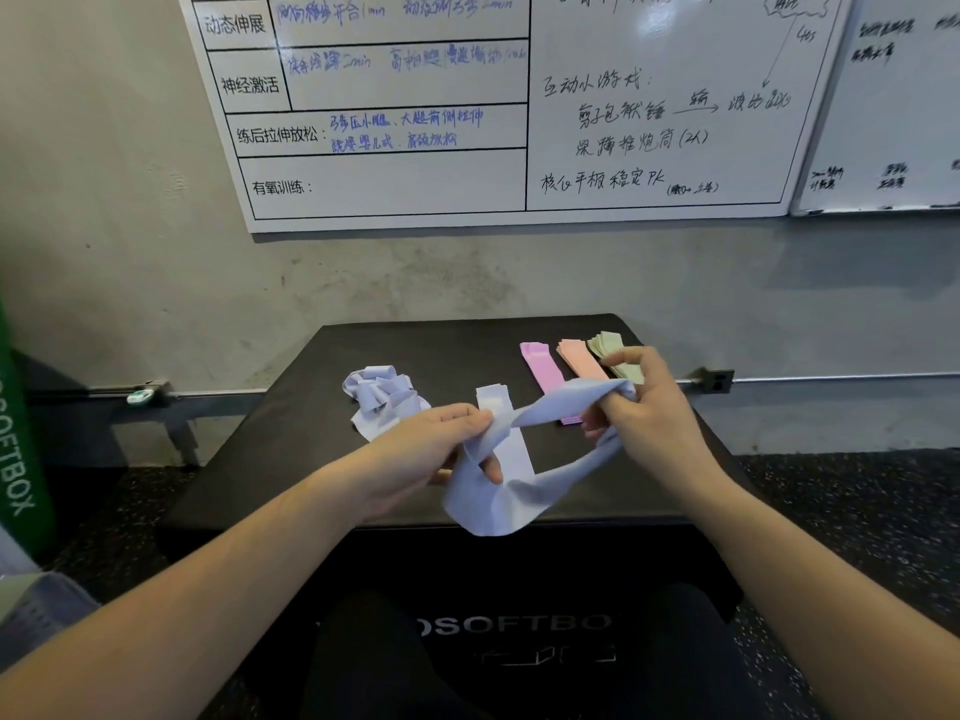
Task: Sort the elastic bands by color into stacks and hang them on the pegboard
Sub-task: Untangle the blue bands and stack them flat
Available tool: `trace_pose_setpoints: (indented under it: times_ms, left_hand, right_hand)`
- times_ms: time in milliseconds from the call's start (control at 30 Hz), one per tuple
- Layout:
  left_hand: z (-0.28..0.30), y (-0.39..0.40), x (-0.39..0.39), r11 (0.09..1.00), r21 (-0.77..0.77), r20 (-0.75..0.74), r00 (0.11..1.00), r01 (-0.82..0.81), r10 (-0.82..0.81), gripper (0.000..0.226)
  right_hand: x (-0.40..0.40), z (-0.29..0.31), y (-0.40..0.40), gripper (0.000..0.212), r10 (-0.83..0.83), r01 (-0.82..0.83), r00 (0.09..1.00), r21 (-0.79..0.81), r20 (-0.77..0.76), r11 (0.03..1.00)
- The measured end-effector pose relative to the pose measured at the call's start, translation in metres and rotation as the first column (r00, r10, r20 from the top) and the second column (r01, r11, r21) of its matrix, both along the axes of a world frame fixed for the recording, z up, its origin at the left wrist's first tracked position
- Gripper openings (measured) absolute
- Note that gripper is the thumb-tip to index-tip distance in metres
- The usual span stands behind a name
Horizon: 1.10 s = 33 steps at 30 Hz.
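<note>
A pale lavender elastic band [498,491] is stretched in the air between both hands above the black soft box [270,459]. My left hand [441,444] pinches its left end; my right hand [639,402] grips its right end with curled fingers. Under the held band lies a flat lavender stack [493,400]. A loose heap of lavender bands [382,394] sits at the left. Pink [540,363], salmon [579,358] and light green [610,345] stacks lie side by side at the back right, partly hidden by my right hand.
A whiteboard [519,122] with handwriting hangs on the concrete wall behind the box. A green soft box [21,433] stands at the left edge. A metal rail [156,389] runs along the wall. Dark speckled flooring surrounds the box. No pegboard shows.
</note>
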<state>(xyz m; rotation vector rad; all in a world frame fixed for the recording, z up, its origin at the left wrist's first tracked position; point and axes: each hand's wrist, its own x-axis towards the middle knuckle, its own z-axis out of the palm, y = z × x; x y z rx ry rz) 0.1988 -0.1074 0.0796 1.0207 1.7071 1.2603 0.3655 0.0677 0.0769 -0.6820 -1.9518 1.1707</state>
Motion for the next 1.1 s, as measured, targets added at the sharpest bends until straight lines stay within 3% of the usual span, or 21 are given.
trace_pose_setpoints:
  times_ms: [167, 233, 300, 400, 467, 500, 567, 633, 733, 800, 867, 1000, 1100]
  left_hand:
    - [-0.012, 0.003, 0.001, 0.995, 0.034, 0.043, 0.995, -0.097, 0.095, 0.024]
    - [-0.016, 0.005, -0.002, 0.984, 0.070, 0.074, 0.984, -0.165, 0.160, 0.023]
    - [-0.018, 0.006, -0.004, 0.967, 0.117, 0.170, 0.964, -0.226, 0.205, 0.025]
    - [-0.018, 0.005, -0.005, 0.934, 0.176, 0.304, 0.920, -0.310, 0.248, 0.023]
    - [-0.014, 0.000, -0.002, 0.941, 0.174, 0.184, 0.949, -0.289, 0.258, 0.007]
    - [-0.014, -0.003, -0.001, 0.958, 0.152, 0.084, 0.969, -0.243, 0.233, 0.011]
    - [-0.014, -0.008, -0.002, 0.986, 0.102, -0.074, 0.988, -0.130, 0.138, 0.024]
    - [-0.014, -0.010, 0.000, 0.994, 0.075, -0.132, 0.987, -0.083, 0.093, 0.011]
    - [-0.017, -0.012, 0.000, 0.994, 0.056, -0.194, 0.976, -0.093, 0.102, 0.026]
    - [-0.018, -0.012, 0.001, 0.987, 0.104, -0.170, 0.976, -0.122, 0.139, 0.036]
    - [-0.018, -0.012, 0.001, 0.972, 0.158, -0.055, 0.981, -0.176, 0.187, 0.038]
    - [-0.018, -0.008, 0.003, 0.962, 0.152, 0.086, 0.973, -0.227, 0.216, 0.037]
    - [-0.020, -0.003, 0.003, 0.945, 0.108, 0.187, 0.940, -0.308, 0.285, 0.027]
  right_hand:
    - [-0.007, -0.007, -0.014, 0.020, 0.112, -0.107, 0.974, -0.038, 0.196, 0.994]
    - [-0.004, -0.006, -0.020, 0.031, 0.171, -0.148, 0.962, -0.118, 0.212, 0.982]
    - [-0.003, -0.004, -0.021, 0.035, 0.259, -0.220, 0.949, -0.213, 0.177, 0.952]
    - [0.003, -0.001, -0.018, 0.030, 0.313, -0.273, 0.896, -0.166, 0.314, 0.948]
    - [0.006, -0.004, -0.016, 0.032, 0.359, -0.292, 0.904, -0.278, 0.232, 0.915]
    - [0.007, -0.004, -0.016, 0.033, 0.347, -0.273, 0.915, -0.316, 0.208, 0.909]
    - [0.013, -0.003, -0.021, 0.034, 0.339, -0.288, 0.923, -0.260, 0.182, 0.922]
    - [0.018, -0.007, -0.022, 0.039, 0.283, -0.268, 0.949, -0.118, 0.140, 0.956]
    - [0.022, -0.015, -0.017, 0.045, 0.146, -0.154, 0.981, 0.047, 0.130, 0.987]
    - [0.023, -0.024, -0.011, 0.047, 0.047, -0.087, 0.976, 0.181, 0.213, 0.980]
    - [0.024, -0.030, -0.008, 0.045, -0.042, -0.042, 0.961, 0.293, 0.274, 0.955]
    - [0.025, -0.036, -0.010, 0.028, -0.084, 0.007, 0.950, 0.249, 0.301, 0.969]
    - [0.029, -0.034, -0.015, 0.012, 0.022, -0.042, 0.981, 0.101, 0.195, 0.994]
